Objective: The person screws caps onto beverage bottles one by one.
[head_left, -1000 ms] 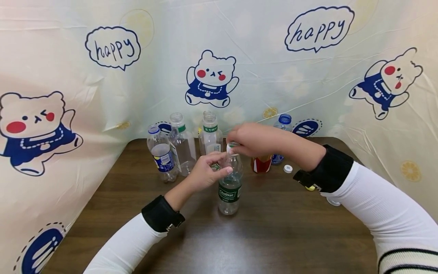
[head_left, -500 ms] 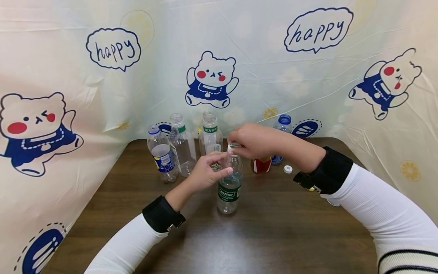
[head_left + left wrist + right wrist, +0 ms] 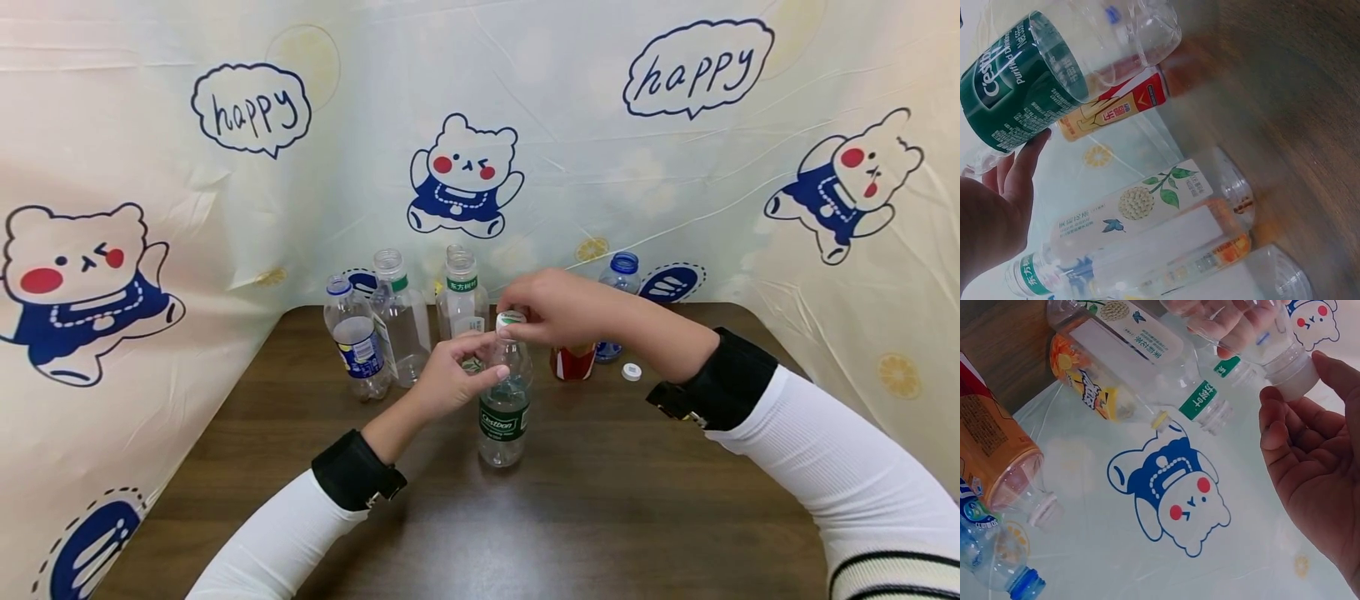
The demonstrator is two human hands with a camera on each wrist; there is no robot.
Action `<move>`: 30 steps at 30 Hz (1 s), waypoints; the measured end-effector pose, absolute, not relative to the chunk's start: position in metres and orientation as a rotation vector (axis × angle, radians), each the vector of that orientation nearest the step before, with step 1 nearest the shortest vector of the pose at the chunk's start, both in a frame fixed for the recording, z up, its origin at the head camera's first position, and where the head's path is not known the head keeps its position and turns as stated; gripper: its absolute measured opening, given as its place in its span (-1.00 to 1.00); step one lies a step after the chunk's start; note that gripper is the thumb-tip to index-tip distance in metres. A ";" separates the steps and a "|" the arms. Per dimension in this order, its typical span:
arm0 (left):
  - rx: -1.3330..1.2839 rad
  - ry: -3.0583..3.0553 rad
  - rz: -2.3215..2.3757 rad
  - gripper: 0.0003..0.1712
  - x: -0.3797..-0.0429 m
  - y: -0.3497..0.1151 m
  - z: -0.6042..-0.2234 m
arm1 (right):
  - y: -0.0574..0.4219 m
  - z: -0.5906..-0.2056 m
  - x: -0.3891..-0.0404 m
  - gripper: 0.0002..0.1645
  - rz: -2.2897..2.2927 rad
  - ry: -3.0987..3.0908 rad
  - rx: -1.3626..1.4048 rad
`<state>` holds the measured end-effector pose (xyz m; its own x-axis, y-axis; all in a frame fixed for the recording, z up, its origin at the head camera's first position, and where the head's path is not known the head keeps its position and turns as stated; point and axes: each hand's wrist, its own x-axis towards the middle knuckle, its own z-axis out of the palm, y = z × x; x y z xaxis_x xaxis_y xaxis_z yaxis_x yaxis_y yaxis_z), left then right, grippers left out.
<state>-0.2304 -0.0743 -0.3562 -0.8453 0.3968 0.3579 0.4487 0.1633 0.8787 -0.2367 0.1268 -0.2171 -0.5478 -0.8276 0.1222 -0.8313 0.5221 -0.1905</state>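
Observation:
In the head view a clear water bottle with a dark green label stands upright on the brown table. My left hand holds its upper part, thumb on the near side. On the bottle's mouth sits a white cap with green print, pinched between the thumb and fingers of my right hand. The right wrist view shows that cap from the side, thumb and fingertips around it. In the left wrist view the green label is near the lens, and my left hand partly lies behind the bottle.
Behind stand a blue-labelled bottle, two clear bottles with green neck bands, a red-and-orange bottle and a blue-topped bottle. A loose white cap lies right of them. A printed cloth hangs behind the table.
My right fingers have shifted on the cap, and more of its white top shows. The bottle and left hand stay nearly in place. A yellow item near the right cuff is now hidden.

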 end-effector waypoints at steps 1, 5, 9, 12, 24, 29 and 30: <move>-0.856 -2.359 -1.815 -0.50 -0.230 -0.074 -0.356 | 0.128 -0.218 -0.237 -0.78 0.379 -2.729 1.482; -0.838 -2.347 -1.830 -0.49 -0.230 -0.076 -0.357 | 0.134 -0.220 -0.238 -0.78 0.465 -2.727 1.456; -0.801 -2.357 -1.839 -0.47 -0.229 -0.078 -0.357 | 0.144 -0.225 -0.240 -0.71 0.507 -2.721 1.411; -0.774 -2.377 -1.854 -0.46 -0.229 -0.079 -0.356 | 0.152 -0.232 -0.244 -0.65 0.523 -2.729 1.358; -0.727 -2.383 -1.904 -0.46 -0.226 -0.081 -0.354 | 0.173 -0.279 -0.254 -0.63 0.807 -2.707 1.212; -0.727 -2.402 -1.875 -0.44 -0.226 -0.081 -0.355 | 0.180 -0.311 -0.251 -0.64 0.986 -2.693 1.107; -0.725 -2.406 -1.873 -0.44 -0.225 -0.081 -0.356 | 0.181 -0.318 -0.251 -0.65 1.041 -2.690 1.080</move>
